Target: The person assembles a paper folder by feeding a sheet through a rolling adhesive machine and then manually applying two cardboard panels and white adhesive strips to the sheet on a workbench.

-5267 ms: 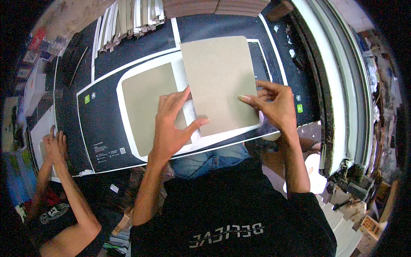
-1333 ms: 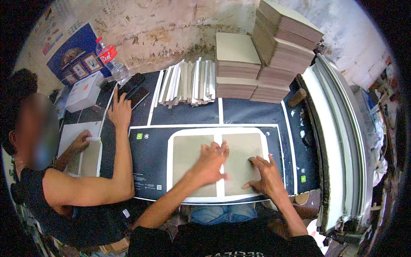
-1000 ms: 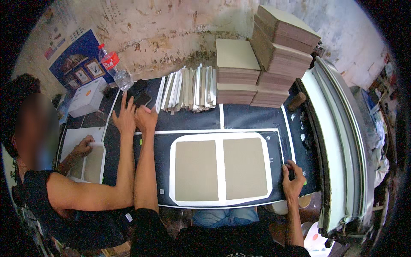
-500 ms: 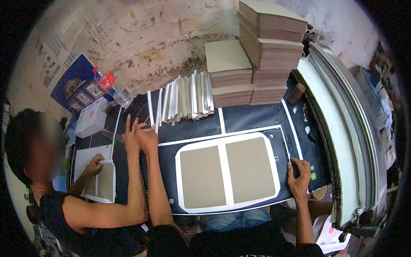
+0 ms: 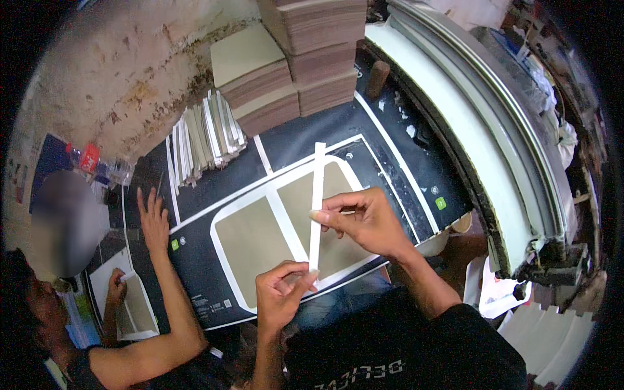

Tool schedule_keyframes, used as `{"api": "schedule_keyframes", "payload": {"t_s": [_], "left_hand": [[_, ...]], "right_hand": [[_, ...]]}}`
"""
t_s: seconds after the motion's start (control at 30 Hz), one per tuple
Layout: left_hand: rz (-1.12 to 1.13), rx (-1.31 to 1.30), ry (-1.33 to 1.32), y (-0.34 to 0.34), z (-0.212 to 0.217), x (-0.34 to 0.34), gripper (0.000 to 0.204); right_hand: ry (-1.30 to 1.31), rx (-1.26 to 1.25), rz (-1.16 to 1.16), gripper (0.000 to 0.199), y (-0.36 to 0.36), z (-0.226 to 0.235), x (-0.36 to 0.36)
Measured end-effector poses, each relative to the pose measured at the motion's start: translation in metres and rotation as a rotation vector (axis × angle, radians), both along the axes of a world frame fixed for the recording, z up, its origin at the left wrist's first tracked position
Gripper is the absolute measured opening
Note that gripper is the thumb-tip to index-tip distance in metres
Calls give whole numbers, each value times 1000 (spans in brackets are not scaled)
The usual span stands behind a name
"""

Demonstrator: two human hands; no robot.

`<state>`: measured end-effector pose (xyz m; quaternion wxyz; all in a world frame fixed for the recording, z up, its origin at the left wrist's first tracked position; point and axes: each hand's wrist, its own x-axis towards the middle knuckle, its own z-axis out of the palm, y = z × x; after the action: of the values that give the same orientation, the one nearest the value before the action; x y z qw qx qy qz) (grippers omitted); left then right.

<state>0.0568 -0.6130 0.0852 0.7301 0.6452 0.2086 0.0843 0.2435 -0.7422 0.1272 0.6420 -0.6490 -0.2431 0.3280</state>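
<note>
My left hand (image 5: 281,294) pinches the lower end of a narrow white strip (image 5: 318,177). Higher up, near the middle of that strip, the thumb and fingers of my right hand (image 5: 365,221) grip it. The strip stands nearly upright in the picture, in front of the right one of two grey-brown boards (image 5: 252,250). A white sheet (image 5: 278,209) with cut corners lies under the boards, showing as a border and a band between them. Part of the right board is hidden by my hands.
At the left, a co-worker's hand (image 5: 155,224) rests on the dark tabletop (image 5: 214,208), the other by a smaller board piece (image 5: 138,305). Behind are a strip pile (image 5: 205,140) and tall board stacks (image 5: 325,65). A long curved-looking machine (image 5: 448,123) stands right.
My left hand has come from beside the strip pile to the boards. My right hand has left the table's right side and now grips the strip too. The view has swung right.
</note>
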Motion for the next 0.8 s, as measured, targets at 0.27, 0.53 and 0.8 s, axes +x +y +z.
{"api": "schedule_keyframes", "payload": {"t_s": [0.27,0.53,0.8], "left_hand": [[47,-288,33,-15,-35,-17,22],[40,569,92,28,-22,-9,24],[-103,1091,67,98,-54,42,37]], "right_hand": [[54,-153,67,24,5,-25,-26],[149,-328,97,22,-5,-55,-45],[47,-470,392,21,20,-54,-43]]}}
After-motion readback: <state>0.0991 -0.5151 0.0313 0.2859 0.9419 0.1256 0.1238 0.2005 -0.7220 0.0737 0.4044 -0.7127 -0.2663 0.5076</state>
